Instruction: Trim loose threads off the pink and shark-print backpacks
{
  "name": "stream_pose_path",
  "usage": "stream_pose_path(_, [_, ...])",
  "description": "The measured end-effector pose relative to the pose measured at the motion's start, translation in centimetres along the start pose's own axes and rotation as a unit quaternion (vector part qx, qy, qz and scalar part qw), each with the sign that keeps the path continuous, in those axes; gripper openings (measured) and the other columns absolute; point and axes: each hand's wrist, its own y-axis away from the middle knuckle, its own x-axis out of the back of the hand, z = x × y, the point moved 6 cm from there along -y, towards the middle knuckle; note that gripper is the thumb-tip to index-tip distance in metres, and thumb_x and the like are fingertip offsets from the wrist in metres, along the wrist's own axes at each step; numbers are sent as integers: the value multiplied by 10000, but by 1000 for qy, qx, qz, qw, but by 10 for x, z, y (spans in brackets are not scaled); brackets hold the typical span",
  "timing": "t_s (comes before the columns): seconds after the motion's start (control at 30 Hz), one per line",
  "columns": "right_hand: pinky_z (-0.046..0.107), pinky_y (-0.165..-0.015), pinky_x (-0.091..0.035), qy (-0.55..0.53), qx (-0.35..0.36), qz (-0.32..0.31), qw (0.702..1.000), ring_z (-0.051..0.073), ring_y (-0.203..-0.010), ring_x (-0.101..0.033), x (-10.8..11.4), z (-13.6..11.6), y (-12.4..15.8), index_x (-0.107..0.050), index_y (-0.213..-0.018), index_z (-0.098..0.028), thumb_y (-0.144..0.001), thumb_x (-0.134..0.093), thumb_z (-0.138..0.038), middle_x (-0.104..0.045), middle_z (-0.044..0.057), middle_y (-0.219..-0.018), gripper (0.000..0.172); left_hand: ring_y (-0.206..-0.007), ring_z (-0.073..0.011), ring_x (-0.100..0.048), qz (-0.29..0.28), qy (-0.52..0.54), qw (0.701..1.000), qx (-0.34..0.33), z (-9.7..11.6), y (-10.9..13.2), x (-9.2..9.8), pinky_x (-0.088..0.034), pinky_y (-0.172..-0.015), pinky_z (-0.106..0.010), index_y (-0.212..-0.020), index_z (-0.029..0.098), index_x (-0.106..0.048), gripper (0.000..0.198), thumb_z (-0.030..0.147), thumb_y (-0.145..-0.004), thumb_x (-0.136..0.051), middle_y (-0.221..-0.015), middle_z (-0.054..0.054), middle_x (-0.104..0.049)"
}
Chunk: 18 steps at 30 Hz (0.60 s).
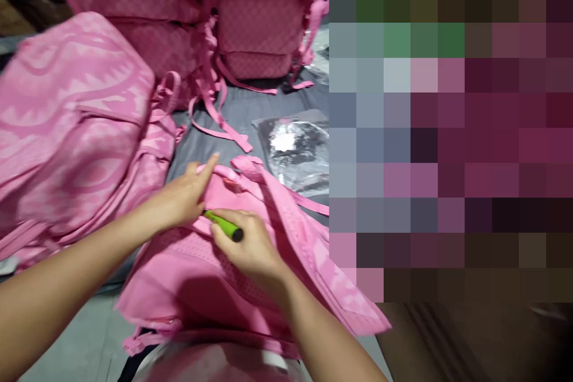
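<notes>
A pink backpack (pixel 210 274) lies flat in front of me on a grey surface, its mesh back panel and straps facing up. My left hand (pixel 185 194) rests on its upper part, fingers closed around a fold of the pink fabric with the forefinger pointing up. My right hand (pixel 248 245) is closed on a small green tool (pixel 224 225) with a dark end, its tip against the fabric right beside my left hand.
A stuffed pink patterned backpack (pixel 76 125) sits at the left. More pink backpacks (pixel 259 18) stand at the back with loose straps (pixel 219 119) trailing forward. A shiny plastic bag (pixel 298 149) lies on the grey surface (pixel 233 113). The right side of the picture is blurred out.
</notes>
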Motion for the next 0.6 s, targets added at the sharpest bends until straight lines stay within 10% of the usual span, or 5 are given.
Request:
stream_pose_path(0.2, [238,-713,-446,90,-22,19,996,138,-675,-651,0,1,-1,-748,-832,-207,-888,-631,-227,-729,-10,-722,131,-1156,-319,-613,48,-2,998,-28,-20,-10,-13,-514,-938,-396,-1599,226,78,1024,289,-812,-573,-1348,-172,-415])
stream_pose_path(0.37, [200,-732,-511,-99,19,-11,995,118,-812,-702,5,-7,7,-748,-1063,-235,-918,-631,-274,-769,-21,-954,190,-1155,-331,-608,71,0,997,-38,-25,-11,-14,-508,-941,-416,-1606,225,36,965,321,-840,-542,-1364,-181,-437])
stream_pose_path(0.5, [323,-944,-536,-110,82,153,979,175,-1126,-669,90,1,36,-696,-1044,-228,-951,-483,-195,-711,48,-1227,235,-1139,-313,-611,61,16,997,-33,-18,-3,-10,-511,-932,-412,-1600,281,63,911,284,-878,-492,-1401,-158,-410])
stream_pose_path(0.6, [351,-914,-535,117,-28,308,944,191,-1018,-686,157,59,47,-657,-1053,-192,-933,-385,-98,-733,81,-1063,312,-1135,-317,-614,54,17,998,-33,-15,-3,-10,-521,-905,-395,-1601,265,67,937,271,-862,-509,-1423,-173,-384])
